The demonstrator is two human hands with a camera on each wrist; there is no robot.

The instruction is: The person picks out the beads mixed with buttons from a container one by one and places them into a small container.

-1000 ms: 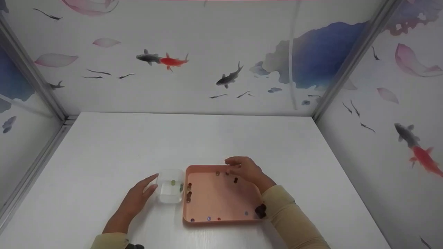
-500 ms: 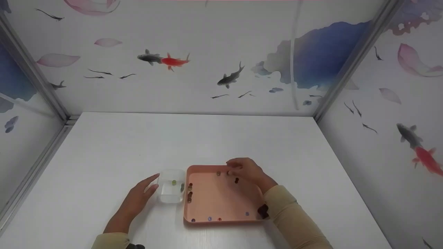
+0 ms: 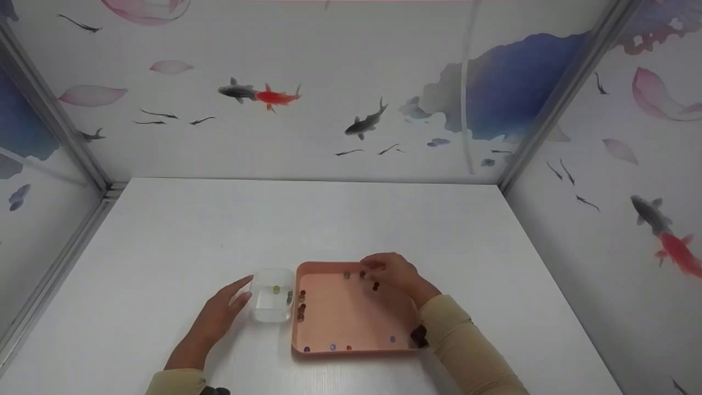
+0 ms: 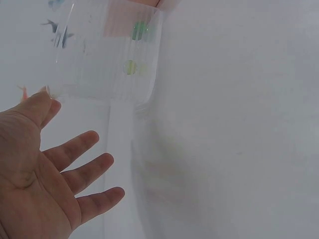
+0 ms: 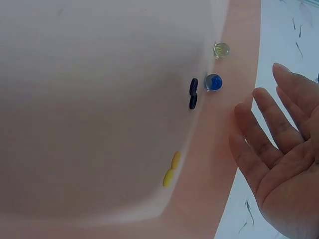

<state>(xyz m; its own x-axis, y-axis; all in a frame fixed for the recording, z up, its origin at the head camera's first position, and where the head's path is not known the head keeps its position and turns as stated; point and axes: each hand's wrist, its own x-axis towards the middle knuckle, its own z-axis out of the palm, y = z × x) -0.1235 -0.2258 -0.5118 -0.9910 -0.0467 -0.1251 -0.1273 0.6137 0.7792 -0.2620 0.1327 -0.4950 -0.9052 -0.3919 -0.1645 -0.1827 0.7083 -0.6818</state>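
Marbles (image 3: 276, 289) sit in clear box (image 3: 269, 303) and tray (image 3: 351, 315).

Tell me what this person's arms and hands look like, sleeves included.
The left hand and right hand are bare, with no gloves or rings showing. The left sleeve and right sleeve are plain beige and stop short of the hands. A black object shows beside the right sleeve, another beside the left; both are too dark to identify.

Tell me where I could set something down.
White table lies bare between the pink tray and patterned back wall, and right of the right sleeve; the tray's middle is free. Crowded: its left edge, lined with small pieces, and beside it, where the clear box stands.
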